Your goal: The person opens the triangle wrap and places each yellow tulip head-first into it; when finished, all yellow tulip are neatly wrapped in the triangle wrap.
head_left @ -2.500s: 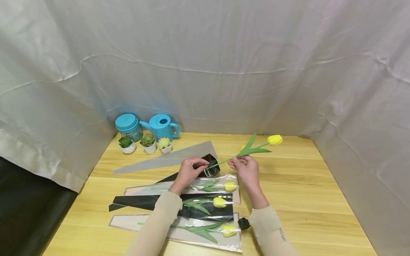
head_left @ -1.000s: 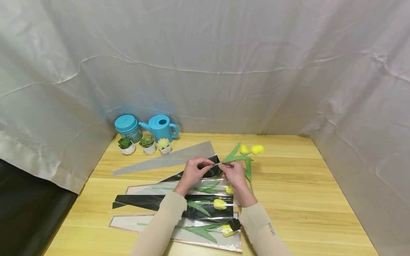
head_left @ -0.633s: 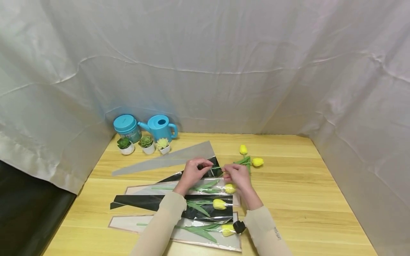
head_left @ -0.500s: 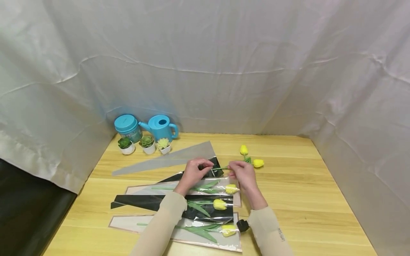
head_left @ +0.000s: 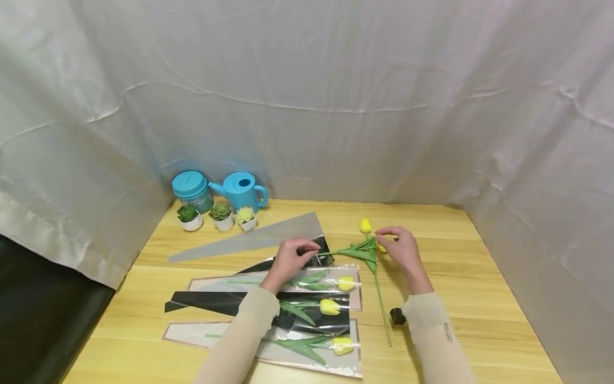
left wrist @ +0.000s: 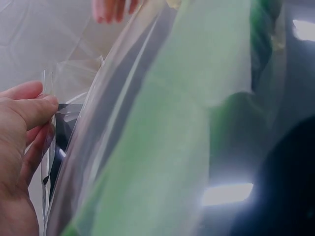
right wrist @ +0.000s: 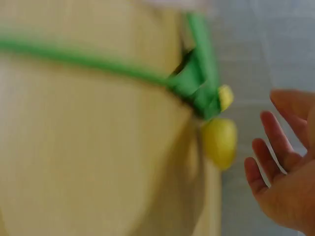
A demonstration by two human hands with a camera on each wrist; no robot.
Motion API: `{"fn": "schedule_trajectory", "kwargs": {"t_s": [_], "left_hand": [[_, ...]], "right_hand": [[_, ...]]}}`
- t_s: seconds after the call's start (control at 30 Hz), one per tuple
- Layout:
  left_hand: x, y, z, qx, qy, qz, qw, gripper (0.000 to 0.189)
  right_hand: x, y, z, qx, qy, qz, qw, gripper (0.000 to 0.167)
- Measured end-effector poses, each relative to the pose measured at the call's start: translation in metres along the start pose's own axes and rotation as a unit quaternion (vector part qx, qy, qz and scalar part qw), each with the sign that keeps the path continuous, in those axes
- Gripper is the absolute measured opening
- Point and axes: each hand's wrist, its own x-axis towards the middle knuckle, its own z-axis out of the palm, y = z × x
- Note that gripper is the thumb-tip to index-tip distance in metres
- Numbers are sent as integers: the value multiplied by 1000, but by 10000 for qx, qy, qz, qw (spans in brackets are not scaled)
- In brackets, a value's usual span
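Observation:
My left hand [head_left: 289, 261] pinches the clear front edge of a black-backed flower sleeve [head_left: 327, 260]; the left wrist view shows thumb and fingers on the film [left wrist: 74, 81]. A yellow tulip lies with its stem [head_left: 331, 253] pointing into the sleeve's mouth, its end hidden by the left fingers. Its leaves [head_left: 357, 255] cross a second tulip, whose bloom [head_left: 366, 226] points away and whose long stem [head_left: 382, 306] runs toward me. Over the first tulip's bloom [head_left: 381, 247], partly covering it, is my right hand [head_left: 405, 252]. In the right wrist view its fingers are spread, holding nothing.
Nearer me lie three sleeved tulips: one pale sleeve [head_left: 356, 298], one black [head_left: 211, 303], one pale-backed [head_left: 187, 332]. Behind the left hand is a flat grey sleeve [head_left: 268, 234]. Small potted succulents [head_left: 222, 220], a blue watering can [head_left: 242, 193] and a blue-lidded jar [head_left: 190, 184] stand back left.
My right hand brought the tulip's stem down to the sleeve's mouth, slid right along it and let go, moving off right. The left hand keeps its pinch on the sleeve.

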Motion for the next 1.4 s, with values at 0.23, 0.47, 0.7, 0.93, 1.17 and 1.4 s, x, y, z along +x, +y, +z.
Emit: {"fn": "schedule_trajectory", "kwargs": {"t_s": [0.23, 0.47, 0.7, 0.93, 1.17, 1.4], "left_hand": [[-2, 0, 2, 27, 2, -31, 10000, 11], [0, 0, 4, -27, 1, -6, 10000, 11], [1, 0, 5, -25, -41, 26, 10000, 12], [0, -3, 5, 22, -34, 12, 10000, 12], [0, -3, 5, -64, -69, -14, 10000, 11], [2, -2, 6, -68, -63, -44, 9999, 11]], "right_hand": [[4, 25, 5, -880, -460, -286, 9946, 17], [6, 32, 6, -1082, -728, -403, 9906, 16], [7, 32, 8, -1490, -731, -604, 9843, 10], [6, 18, 9, -1633, -764, -920, 9793, 9], [-1, 6, 2, -1349, -773, -685, 9855, 11], [-7, -7, 9, -1319, -802, -710, 9855, 12]]}}
